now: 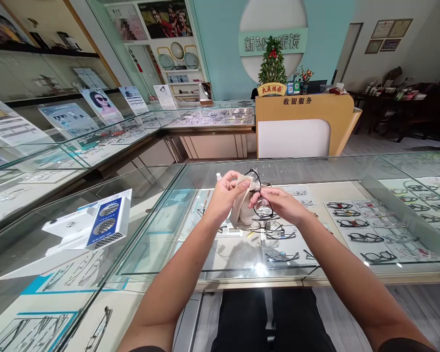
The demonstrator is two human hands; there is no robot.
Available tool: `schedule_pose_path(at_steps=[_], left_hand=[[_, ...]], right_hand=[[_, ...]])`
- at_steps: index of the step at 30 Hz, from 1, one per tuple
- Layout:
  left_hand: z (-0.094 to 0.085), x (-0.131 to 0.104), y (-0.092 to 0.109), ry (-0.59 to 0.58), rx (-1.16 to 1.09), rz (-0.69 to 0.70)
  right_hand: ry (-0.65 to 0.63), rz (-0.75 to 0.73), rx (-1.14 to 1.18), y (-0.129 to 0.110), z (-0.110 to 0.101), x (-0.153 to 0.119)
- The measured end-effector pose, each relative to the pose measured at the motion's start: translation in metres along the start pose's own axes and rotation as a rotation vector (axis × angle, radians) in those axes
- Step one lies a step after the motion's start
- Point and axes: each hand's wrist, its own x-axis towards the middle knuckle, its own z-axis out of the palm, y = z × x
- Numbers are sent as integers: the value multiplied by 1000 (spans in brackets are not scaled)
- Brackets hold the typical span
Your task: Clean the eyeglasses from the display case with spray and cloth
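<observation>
Above the glass display case (pixel 238 270), my two hands are close together at the middle of the head view. My left hand (pixel 228 190) is closed on a beige cloth (pixel 241 210), which hangs down below its fingers and lies against a lens. Dark-framed glasses (pixel 264 209) are held at an angle between the hands. The fingers of my right hand (pixel 278 201) pinch the frame near its middle. A small white-capped bottle (pixel 219 176) shows just behind my left hand; its lower part is hidden.
Rows of glasses (pixel 354 223) lie inside the case under the glass. A blue and white display box (pixel 110 222) stands on the left counter. Beyond the case are a yellow cashier desk (pixel 293 110) with a plant (pixel 272 63), and more glass counters.
</observation>
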Motion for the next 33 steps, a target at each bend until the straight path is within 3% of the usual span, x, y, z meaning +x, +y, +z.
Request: schedule_pose_path(at_steps=[8, 18, 23, 28, 33], left_hand=[[4, -1, -6, -157, 43, -89], [2, 1, -8, -154, -128, -150], [3, -1, -8, -179, -132, -103], [15, -1, 5, -156, 3, 45], [36, 18, 42, -138, 40, 190]], right_hand=[[-1, -50, -116, 7, -3, 1], [49, -37, -163, 15, 0, 4], [40, -10, -128, 14, 2, 2], [35, -27, -78, -7, 5, 8], [-14, -71, -206, -57, -5, 26]])
